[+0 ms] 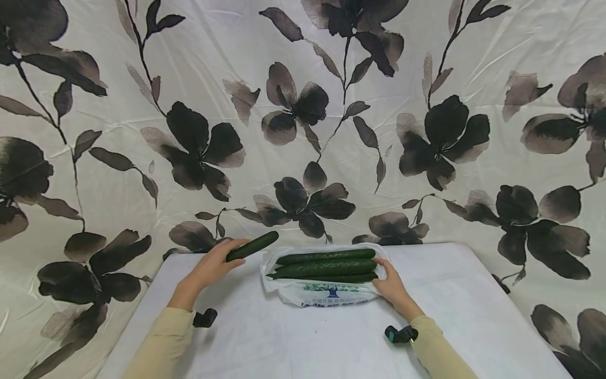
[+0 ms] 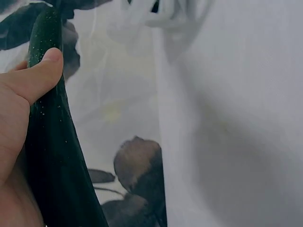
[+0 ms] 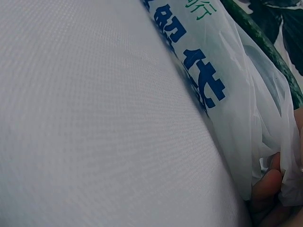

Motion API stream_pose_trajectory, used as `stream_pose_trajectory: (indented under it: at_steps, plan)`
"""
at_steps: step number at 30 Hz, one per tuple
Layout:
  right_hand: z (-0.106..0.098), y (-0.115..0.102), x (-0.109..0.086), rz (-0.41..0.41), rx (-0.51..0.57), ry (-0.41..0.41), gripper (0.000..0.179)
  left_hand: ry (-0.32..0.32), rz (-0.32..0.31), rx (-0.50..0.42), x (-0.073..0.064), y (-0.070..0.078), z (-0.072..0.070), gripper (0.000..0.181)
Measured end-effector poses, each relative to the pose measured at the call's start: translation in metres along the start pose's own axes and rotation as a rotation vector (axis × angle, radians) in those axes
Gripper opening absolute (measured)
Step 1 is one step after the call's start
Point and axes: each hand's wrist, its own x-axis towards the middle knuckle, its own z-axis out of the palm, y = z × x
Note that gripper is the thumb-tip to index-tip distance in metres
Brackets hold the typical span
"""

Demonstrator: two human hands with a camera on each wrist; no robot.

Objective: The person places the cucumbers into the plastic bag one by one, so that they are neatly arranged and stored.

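Observation:
A dark green cucumber is gripped in my left hand, raised left of the bag and tilted up to the right. In the left wrist view, my thumb lies across this cucumber. A white plastic bag with blue and green print sits open on the table, with three long cucumbers visible side by side in it. My right hand is at the bag's right end. The right wrist view has its fingers pinching the thin plastic; part of that hand is cut off.
The white-covered table spreads beneath both arms. Behind it hangs a pale cloth with dark flower prints. A small black device is at my left wrist, and another black device is at the right.

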Motion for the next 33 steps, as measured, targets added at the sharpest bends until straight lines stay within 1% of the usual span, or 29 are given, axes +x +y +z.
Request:
stream_pose_trajectory:
  at_steps: [6,10,16,20,24,28,33]
  plan:
    - [0.000,0.002,0.000,0.022,0.002,-0.009,0.066,-0.004,0.030,0.010,0.011,0.015,0.004,0.053]
    - [0.001,0.004,0.000,0.020,-0.005,-0.006,0.066,-0.003,0.066,0.030,0.020,0.025,0.007,0.053]
    - [0.000,0.004,0.000,0.018,-0.011,0.009,0.065,-0.043,0.106,0.054,0.034,0.045,0.009,0.054]
    - [-0.001,0.002,0.001,0.018,-0.006,0.000,0.066,-0.049,0.146,0.068,0.044,0.056,0.011,0.055]
    - [-0.002,0.002,0.001,0.016,-0.003,-0.004,0.066,-0.064,0.166,0.070,0.052,0.066,0.013,0.055]
    - [-0.002,0.002,0.002,0.013,-0.005,-0.005,0.066,-0.079,0.164,0.069,0.058,0.074,0.017,0.053]
    - [-0.002,0.002,0.003,0.014,0.002,-0.009,0.066,-0.086,0.206,0.084,0.065,0.080,0.024,0.053]
